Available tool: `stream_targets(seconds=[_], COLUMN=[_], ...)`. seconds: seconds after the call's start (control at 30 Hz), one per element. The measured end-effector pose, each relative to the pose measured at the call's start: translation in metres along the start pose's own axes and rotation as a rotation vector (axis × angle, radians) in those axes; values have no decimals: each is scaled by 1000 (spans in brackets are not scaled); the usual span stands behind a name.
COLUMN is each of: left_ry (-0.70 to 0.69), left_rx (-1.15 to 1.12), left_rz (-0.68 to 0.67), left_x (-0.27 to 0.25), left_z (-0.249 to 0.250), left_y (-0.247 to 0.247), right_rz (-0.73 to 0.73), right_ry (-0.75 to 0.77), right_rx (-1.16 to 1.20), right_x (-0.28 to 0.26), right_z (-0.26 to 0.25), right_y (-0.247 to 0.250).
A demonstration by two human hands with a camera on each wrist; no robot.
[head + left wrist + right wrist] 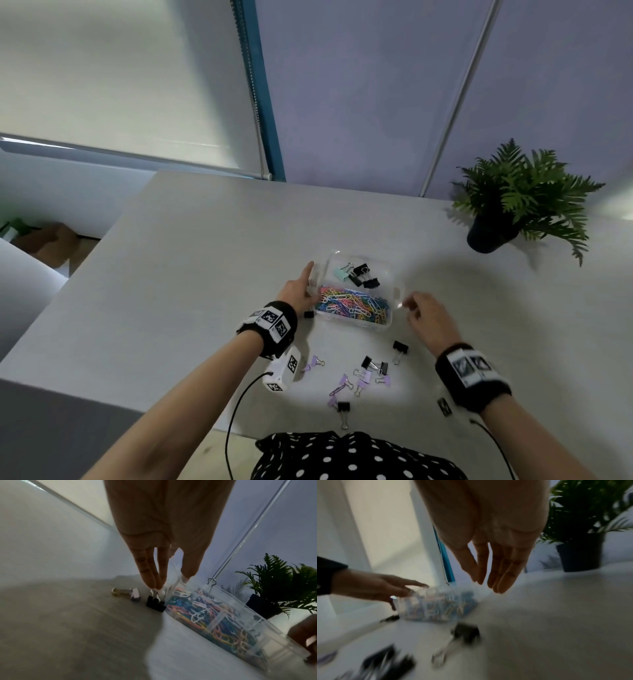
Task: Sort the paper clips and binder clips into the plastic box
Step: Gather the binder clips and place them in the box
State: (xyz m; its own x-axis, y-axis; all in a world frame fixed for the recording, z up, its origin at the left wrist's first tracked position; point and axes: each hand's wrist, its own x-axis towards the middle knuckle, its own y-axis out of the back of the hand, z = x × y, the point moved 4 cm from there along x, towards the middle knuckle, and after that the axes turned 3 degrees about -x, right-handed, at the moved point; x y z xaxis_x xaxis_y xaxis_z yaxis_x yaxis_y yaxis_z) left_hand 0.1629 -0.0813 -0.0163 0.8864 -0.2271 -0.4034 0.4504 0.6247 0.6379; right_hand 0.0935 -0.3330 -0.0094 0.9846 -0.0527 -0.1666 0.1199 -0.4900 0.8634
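- There's a little fern-looking plant (524, 192) in a dark pot (488, 236) sitting at the far right corner of the pale grey table (191, 274); it throws a soft shadow on the tabletop.
- Behind the table hangs a white roller blind (113, 78) with a bead chain (255, 102) dangling beside it.
- Next to that runs a teal-blue strip (263, 102), then a lilac wall (370, 89) with a thin pale rod (459, 96) running slantwise down it.
- Down on the left, past the table edge, you can make out brown cardboard (54, 243) and something green (15, 228), too blurry to tell what.
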Motion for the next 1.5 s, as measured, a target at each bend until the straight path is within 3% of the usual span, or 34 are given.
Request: stream_targets(seconds=[0.1, 0.2, 0.3, 0.5, 0.7, 0.97, 1.2, 1.5], left_ry=[-19, -79, -109, -206, -147, -158, -177, -127], left_rx=[-20, 101, 178, 521, 349, 312, 331, 371], left_rz=[-62, -103, -155, -192, -35, -74, -148, -69], left_x=[-14, -26, -38, -69, -74, -75, -77, -77], left_z=[-1, -15, -32, -46, -38, -37, -39, -37], left_y=[-3, 0, 4, -31, -39, -39, -37, -34], right_rz=[-276, -380, -371, -288, -276, -166, -272, -327], right_ry=[68, 195, 230, 200, 173, 156, 157, 166], right_rx=[-91, -218, -320, -216, -195, -207, -132, -121], right_x=[-35, -56, -63, -62, -66, -62, -64, -63], right_z=[11, -2, -8, -6, -7, -13, -3, -5], right_y=[-25, -35, -41, -48, -54, -56, -54, -55])
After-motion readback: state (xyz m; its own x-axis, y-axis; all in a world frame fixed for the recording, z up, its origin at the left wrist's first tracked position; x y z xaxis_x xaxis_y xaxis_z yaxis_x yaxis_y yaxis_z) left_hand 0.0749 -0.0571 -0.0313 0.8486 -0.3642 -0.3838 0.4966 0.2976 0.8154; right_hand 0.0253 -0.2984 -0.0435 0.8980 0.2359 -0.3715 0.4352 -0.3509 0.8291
